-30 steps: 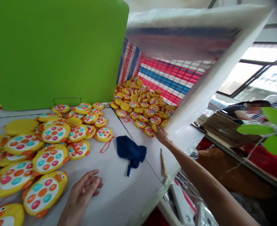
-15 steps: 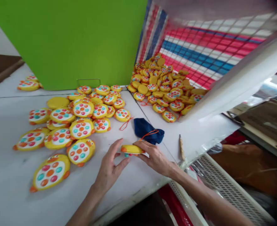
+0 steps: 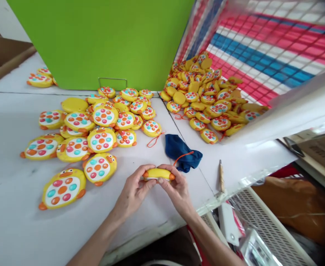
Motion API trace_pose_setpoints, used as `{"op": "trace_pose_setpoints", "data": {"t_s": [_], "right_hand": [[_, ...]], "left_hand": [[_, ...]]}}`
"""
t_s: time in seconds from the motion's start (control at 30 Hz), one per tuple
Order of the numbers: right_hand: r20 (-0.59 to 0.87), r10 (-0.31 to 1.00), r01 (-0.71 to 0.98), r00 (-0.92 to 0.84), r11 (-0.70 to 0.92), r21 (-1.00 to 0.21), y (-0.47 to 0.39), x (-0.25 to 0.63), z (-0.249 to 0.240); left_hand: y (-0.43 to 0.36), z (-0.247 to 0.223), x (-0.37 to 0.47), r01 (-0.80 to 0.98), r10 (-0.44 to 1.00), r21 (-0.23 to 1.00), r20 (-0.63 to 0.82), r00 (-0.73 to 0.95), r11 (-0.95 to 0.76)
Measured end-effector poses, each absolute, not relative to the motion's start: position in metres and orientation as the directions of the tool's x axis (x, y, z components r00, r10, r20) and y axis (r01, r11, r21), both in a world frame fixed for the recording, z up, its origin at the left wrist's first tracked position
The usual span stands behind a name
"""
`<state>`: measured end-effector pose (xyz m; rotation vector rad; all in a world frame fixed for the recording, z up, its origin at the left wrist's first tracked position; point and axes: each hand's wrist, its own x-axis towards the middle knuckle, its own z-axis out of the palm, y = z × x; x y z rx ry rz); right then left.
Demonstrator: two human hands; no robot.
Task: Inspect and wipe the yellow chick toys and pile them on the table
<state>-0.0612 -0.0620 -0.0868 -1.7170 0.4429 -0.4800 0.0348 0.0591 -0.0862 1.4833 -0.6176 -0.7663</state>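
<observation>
Centrally, two bare hands hold one small yellow toy [image 3: 158,173] just above a pale worktop [image 3: 11,166], near its front edge. The left hand [image 3: 131,192] has its fingers and thumb closed on one end; the right hand [image 3: 179,192] pinches the other end in the same way, so both are only slightly open, by the toy's thickness.

A red cord [image 3: 183,156] runs out from behind the right fingers and over a dark blue cloth [image 3: 179,147]; where it is fastened is hidden. To the right lies a thin, pencil-like tool [image 3: 221,177]. Loose duck-shaped toys [image 3: 64,190] with coloured dots spread to the left, below a green board [image 3: 104,40], and a heap of similar toys [image 3: 192,87] fills the striped, mesh-sided corner to the right.

As a judgement, the fingertip hold could slip if the thumbs pressed unevenly on the rounded rim, tipping the toy out. The cord might also snag on the cloth or tangle round the fingers if pulled sideways.

The toy is seen nearly edge-on — its long axis runs left to right, from hand to hand, with an orange tip at each end. Its yellow side is uppermost and its white face appears tipped downward; which end is the head cannot be told.
</observation>
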Motion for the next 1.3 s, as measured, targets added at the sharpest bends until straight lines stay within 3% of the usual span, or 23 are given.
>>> {"op": "trace_pose_setpoints", "data": {"t_s": [0.2, 0.4, 0.47, 0.5, 0.53, 0.6, 0.67, 0.73, 0.8, 0.87, 0.93, 1.03, 1.17, 1.3], "right_hand": [[0.124, -0.629, 0.022, 0.768, -0.168, -0.986, -0.055, -0.062, -0.097], [0.016, -0.55, 0.006, 0.835, -0.019, -1.0, -0.061, -0.057, -0.094], [0.014, -0.479, -0.031, 0.878, -0.086, -0.996, -0.073, -0.057, -0.085], [0.056, -0.459, -0.049, 0.887, -0.213, -0.976, -0.082, -0.056, -0.081], [0.115, -0.449, -0.075, 0.886, -0.384, -0.92, -0.094, -0.056, -0.077], [0.258, -0.447, -0.173, 0.857, -0.72, -0.672, -0.123, -0.055, -0.076], [0.265, -0.47, -0.352, 0.842, -0.851, -0.39, -0.153, -0.054, -0.083], [0.218, -0.492, -0.439, 0.843, -0.863, -0.25, -0.175, -0.054, -0.094], [0.196, -0.575, -0.505, 0.794, -0.804, -0.315, -0.186, -0.054, -0.101], [0.154, -0.685, -0.518, 0.712, -0.661, -0.543, -0.182, -0.055, -0.096], [0.097, -0.743, -0.418, 0.662, -0.473, -0.775, -0.166, -0.057, -0.08], [0.091, -0.775, -0.154, 0.625, -0.237, -0.959, -0.135, -0.06, -0.048], [-0.036, -0.85, 0.067, 0.526, 0.083, -0.994, -0.112, -0.068, -0.021], [-0.156, -0.816, 0.075, 0.557, 0.236, -0.969, -0.119, -0.081, -0.028]], "left_hand": [[0.058, -0.084, 0.033, 0.055, -0.78, 0.998, -0.068, 0.621, -0.044], [0.055, -0.084, 0.036, 0.102, -0.779, 0.992, -0.124, 0.615, -0.077], [0.056, -0.084, 0.037, 0.067, -0.787, 0.994, -0.112, 0.607, -0.09], [0.057, -0.083, 0.037, 0.028, -0.777, 0.995, -0.092, 0.623, -0.095], [0.058, -0.083, 0.037, -0.019, -0.755, 0.994, -0.067, 0.652, -0.105], [0.06, -0.082, 0.037, -0.118, -0.691, 0.984, -0.006, 0.723, -0.131], [0.062, -0.082, 0.036, -0.209, -0.632, 0.968, 0.074, 0.772, -0.141], [0.062, -0.083, 0.034, -0.284, -0.597, 0.95, 0.153, 0.788, -0.132], [0.061, -0.086, 0.033, -0.338, -0.584, 0.933, 0.209, 0.785, -0.12], [0.06, -0.089, 0.032, -0.354, -0.589, 0.928, 0.225, 0.776, -0.112], [0.058, -0.093, 0.031, -0.351, -0.59, 0.929, 0.219, 0.777, -0.118], [0.056, -0.096, 0.031, -0.348, -0.552, 0.923, 0.206, 0.808, -0.163], [0.055, -0.092, 0.032, -0.262, -0.514, 0.946, 0.131, 0.848, -0.191], [0.059, -0.08, 0.039, -0.032, -0.456, 0.98, -0.064, 0.888, -0.198]]}}
